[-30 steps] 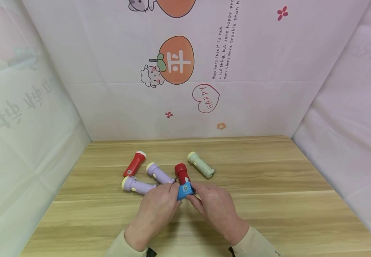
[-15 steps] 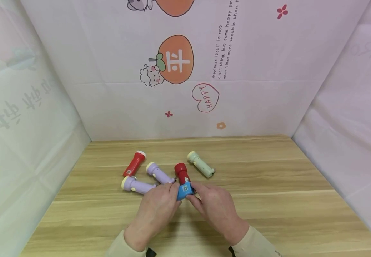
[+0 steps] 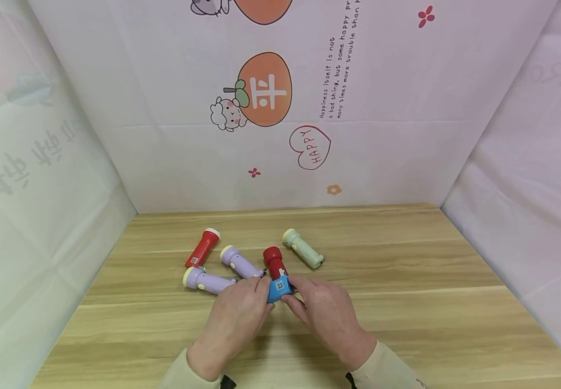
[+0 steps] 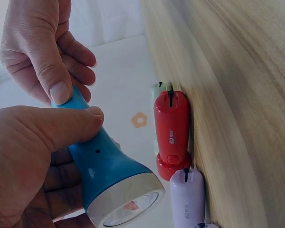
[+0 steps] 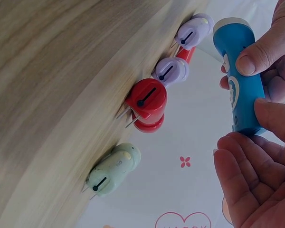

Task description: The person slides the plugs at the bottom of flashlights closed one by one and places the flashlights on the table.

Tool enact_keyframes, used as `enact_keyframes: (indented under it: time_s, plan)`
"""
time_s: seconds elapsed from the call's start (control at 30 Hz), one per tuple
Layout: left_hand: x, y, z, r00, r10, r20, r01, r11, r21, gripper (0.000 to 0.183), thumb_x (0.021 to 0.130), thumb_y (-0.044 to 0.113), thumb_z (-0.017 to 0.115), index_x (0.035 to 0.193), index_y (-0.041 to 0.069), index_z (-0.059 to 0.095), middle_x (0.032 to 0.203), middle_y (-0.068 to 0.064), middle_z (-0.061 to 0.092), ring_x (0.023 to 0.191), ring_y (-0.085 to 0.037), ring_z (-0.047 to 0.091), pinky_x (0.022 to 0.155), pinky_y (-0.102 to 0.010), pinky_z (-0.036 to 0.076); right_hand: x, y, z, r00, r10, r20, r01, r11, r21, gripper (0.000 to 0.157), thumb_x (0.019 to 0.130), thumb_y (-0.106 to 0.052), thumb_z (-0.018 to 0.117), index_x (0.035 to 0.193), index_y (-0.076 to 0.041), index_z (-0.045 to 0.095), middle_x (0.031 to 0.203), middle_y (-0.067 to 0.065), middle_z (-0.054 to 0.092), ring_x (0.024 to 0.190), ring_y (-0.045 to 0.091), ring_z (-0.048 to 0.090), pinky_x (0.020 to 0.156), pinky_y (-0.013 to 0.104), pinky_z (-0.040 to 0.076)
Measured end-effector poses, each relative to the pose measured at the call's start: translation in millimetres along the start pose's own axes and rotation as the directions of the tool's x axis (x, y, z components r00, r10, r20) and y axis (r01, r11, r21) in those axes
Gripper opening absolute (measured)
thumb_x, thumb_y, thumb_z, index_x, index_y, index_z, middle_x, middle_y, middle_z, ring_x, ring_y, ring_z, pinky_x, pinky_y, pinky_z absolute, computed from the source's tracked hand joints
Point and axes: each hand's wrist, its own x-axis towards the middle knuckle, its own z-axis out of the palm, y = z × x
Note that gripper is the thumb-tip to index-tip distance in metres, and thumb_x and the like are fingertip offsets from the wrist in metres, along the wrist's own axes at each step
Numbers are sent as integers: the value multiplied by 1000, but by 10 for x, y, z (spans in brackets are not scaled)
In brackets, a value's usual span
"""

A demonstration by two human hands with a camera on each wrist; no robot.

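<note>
A blue flashlight [image 3: 280,289] is held above the table between both hands. In the left wrist view its white-rimmed lens faces down and right. My left hand [image 3: 237,310] grips the body near the head, thumb on top and fingers beneath. At the tail end, the thumb and fingers of my right hand [image 3: 331,316] pinch the blue body. The right wrist view shows a white printed label on the blue flashlight [image 5: 244,90]. Just beyond the hands lies a red flashlight [image 3: 275,262], its near end partly hidden behind the blue one.
Two purple flashlights [image 3: 242,263] lie left of centre, one partly behind the left hand. Another red flashlight [image 3: 202,248] lies farther left. A pale green flashlight [image 3: 303,249] is at the back, right of the nearer red one. White printed cloth [image 3: 382,135] walls the wooden table [image 3: 431,302].
</note>
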Motion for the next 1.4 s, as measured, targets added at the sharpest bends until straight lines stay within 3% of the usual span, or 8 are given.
enact_keyframes:
  time_s: [0.3,1.4]
  plan:
    - [-12,-5,6,1000,3,-27,-4,1000,-9,57,88,35,85,127,-1,64,112,-8,75,91,-18,73,78,-31,61,5,-7,-5,1000,-1,2,1,1000,0,32,86,-30,87,109,-11,75,83,-5,77,59,-1,49,55,16,48]
    - [-25,-7,16,1000,9,-30,-9,1000,-10,56,88,34,85,127,-1,65,111,-8,75,92,-18,73,79,-31,61,-7,-9,-6,1000,-13,-8,13,1000,-9,31,85,-32,87,105,-11,76,80,-6,76,57,-2,49,55,16,48]
